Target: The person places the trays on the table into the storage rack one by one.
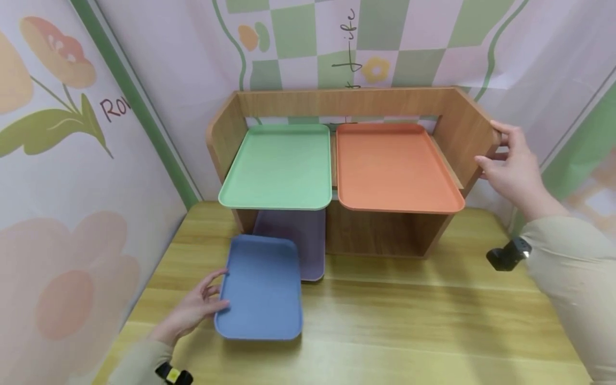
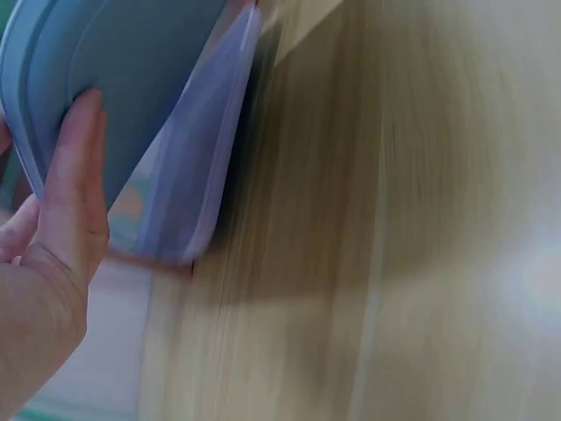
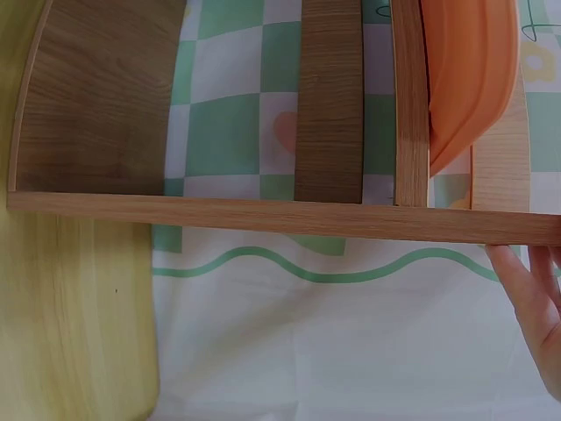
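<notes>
Lower left of the head view, the left hand [image 1: 194, 310] is at the blue tray [image 1: 261, 287], fingers [image 1: 214, 277] loosely spread and laid against its left rim, thumb along the edge; the left wrist view shows a finger pressed flat on the tray's rim, not curled around it. The blue tray lies flat on the wooden counter [image 1: 385, 321], in front of the wooden shelf [image 1: 346, 104], with its far end overlapping a purple tray [image 1: 298, 235] that pokes out from the shelf's lower opening. Over on the right of the frame, the right hand [image 1: 510, 166] grips the shelf's right side panel, fingers wrapped over its edge with the thumb on the inner face. Up on the shelf's top level, centre frame, a green tray [image 1: 281, 166] sits on the left and an orange tray [image 1: 392, 166] on the right, side by side, both front edges jutting past the shelf.
</notes>
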`<action>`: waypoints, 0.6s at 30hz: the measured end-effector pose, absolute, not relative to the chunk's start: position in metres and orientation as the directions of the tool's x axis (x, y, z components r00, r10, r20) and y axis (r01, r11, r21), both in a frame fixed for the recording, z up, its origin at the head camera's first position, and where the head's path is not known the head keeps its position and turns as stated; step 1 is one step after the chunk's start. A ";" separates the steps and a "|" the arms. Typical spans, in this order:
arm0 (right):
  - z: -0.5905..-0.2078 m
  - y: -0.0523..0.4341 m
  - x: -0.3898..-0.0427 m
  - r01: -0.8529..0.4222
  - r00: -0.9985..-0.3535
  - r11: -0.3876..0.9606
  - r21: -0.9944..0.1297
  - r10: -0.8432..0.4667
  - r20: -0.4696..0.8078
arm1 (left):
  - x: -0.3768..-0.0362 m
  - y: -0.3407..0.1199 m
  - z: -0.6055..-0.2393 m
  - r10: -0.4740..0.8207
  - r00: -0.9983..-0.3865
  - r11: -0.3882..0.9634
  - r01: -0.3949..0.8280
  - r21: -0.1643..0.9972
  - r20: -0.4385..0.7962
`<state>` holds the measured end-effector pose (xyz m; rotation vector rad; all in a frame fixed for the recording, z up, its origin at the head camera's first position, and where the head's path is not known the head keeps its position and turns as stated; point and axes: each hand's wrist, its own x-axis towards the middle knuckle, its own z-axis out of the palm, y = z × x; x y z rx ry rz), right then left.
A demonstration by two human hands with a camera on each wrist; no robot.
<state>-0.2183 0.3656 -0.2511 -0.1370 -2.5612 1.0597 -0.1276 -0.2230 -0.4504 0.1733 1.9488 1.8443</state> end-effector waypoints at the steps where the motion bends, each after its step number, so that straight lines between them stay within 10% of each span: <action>1: -0.251 0.366 -0.219 -0.049 -0.929 0.713 -0.699 0.224 0.294 | -0.130 -0.215 -0.451 0.395 -0.888 0.099 -0.212 0.972 -0.234; 18: -0.248 0.370 -0.219 -0.054 -0.940 0.708 -0.704 0.202 0.274 | -0.179 -0.076 -0.452 0.461 -0.863 0.060 -0.203 0.977 -0.208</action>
